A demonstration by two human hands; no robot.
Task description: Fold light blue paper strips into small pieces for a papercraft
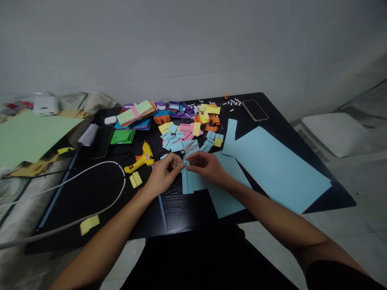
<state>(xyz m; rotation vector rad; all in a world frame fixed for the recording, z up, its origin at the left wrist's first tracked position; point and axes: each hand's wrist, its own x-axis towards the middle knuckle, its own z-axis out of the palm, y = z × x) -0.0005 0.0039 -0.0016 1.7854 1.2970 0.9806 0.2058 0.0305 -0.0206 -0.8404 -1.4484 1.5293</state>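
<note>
My left hand (163, 174) and my right hand (208, 167) meet over the middle of the black table. Thumb and fingers of each are pinched together on a small piece of light blue paper, mostly hidden by the fingertips. Just below them lies a creased light blue paper strip (188, 183). A pair of scissors (190, 147) rests right behind the fingertips, among folded light blue paper pieces (172, 141). To the left of my left hand is a yellow glue gun (141, 158), its nozzle pointing away from me.
Large light blue sheets (272, 165) cover the table's right side, near a phone (255, 110). Stacked coloured paper (137, 113), a green paper bundle (123, 136) and a dark phone (102, 141) lie at the back left. A white cable (121, 167) loops across the left. A white stool (334, 133) stands right.
</note>
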